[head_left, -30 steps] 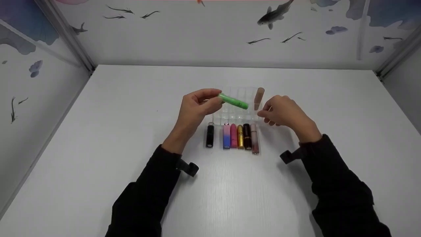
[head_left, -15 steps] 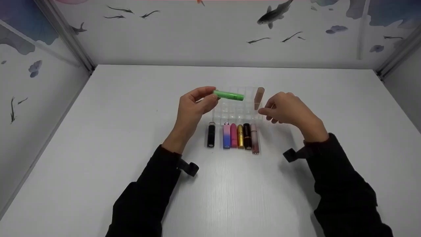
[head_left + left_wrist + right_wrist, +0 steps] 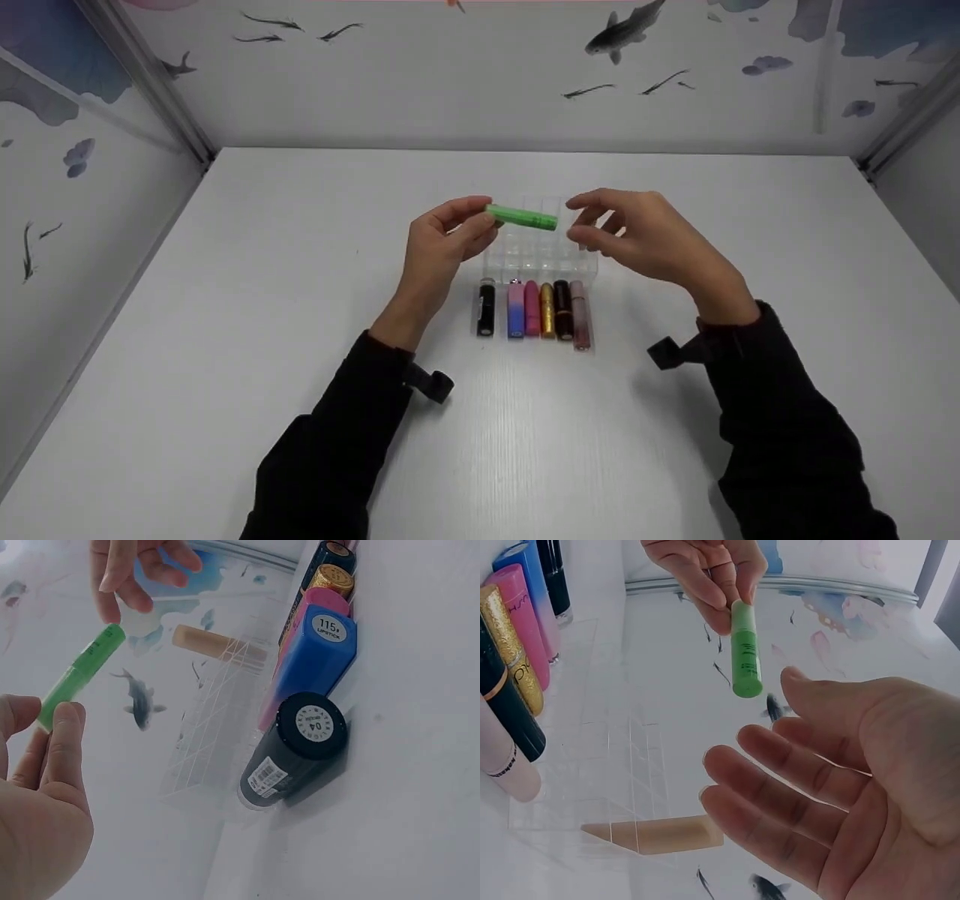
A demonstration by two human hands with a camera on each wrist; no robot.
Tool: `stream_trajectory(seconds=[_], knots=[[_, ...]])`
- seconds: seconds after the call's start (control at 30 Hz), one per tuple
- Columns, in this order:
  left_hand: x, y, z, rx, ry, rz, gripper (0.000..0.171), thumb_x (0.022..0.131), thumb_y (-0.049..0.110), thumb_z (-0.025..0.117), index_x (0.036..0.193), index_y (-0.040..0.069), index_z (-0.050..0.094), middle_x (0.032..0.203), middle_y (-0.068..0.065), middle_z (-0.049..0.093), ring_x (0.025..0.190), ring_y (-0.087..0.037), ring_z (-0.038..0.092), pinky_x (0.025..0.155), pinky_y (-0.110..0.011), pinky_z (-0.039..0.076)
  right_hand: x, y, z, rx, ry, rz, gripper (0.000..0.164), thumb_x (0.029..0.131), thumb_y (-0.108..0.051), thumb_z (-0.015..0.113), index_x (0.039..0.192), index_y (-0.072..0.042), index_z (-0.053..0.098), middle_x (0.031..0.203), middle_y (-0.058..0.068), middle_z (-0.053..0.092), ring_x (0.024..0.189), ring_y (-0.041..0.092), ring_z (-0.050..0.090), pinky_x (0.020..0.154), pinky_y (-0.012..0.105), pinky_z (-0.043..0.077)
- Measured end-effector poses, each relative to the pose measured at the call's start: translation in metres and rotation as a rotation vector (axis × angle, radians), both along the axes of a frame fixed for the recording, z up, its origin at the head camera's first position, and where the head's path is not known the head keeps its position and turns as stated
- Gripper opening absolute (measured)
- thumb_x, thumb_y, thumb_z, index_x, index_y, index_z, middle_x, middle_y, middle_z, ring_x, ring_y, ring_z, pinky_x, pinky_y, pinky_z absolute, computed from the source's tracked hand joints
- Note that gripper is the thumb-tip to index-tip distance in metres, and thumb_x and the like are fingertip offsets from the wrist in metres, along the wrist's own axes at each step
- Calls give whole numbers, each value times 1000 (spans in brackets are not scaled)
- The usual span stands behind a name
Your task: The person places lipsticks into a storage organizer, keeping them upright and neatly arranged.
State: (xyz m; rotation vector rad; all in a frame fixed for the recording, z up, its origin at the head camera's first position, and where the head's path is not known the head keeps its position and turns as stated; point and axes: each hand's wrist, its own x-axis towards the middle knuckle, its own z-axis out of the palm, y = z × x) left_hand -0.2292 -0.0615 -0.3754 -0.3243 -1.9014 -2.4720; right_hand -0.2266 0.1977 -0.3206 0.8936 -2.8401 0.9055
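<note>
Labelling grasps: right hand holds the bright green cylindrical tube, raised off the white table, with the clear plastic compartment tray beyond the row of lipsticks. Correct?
Wrong hand: the head view shows the left hand holding the bright green cylindrical tube. The rest stands: tube raised off the white table, clear plastic compartment tray beyond the row of lipsticks.

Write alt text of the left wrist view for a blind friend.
A left hand pinches a green cosmetic tube near a right hand. A tan tube juts from a clear compartmented organizer; nearby lie a pink-and-blue lipstick and a black tube labelled 04.
</note>
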Motion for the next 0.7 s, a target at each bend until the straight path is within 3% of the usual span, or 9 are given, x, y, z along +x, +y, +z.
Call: stream_trajectory(seconds=[0.23, 0.7], knots=[[1, 1, 1, 17, 2, -34, 31, 86, 15, 68, 113, 2, 64, 111, -15, 62, 100, -23, 68, 85, -31, 53, 1, -7, -5, 0, -28, 53, 47, 92, -45, 55, 129, -16, 57, 101, -4, 69, 80, 11, 65, 66, 28, 53], [1, 2, 0, 28, 0, -73, 33, 84, 17, 70, 113, 3, 65, 111, -15, 62, 100, -24, 68, 85, -31, 53, 0, -13, -12, 19, -3, 78, 39, 92, -43, 55, 115, -13, 65, 92, -2, 68, 72, 13, 64, 60, 27, 51]])
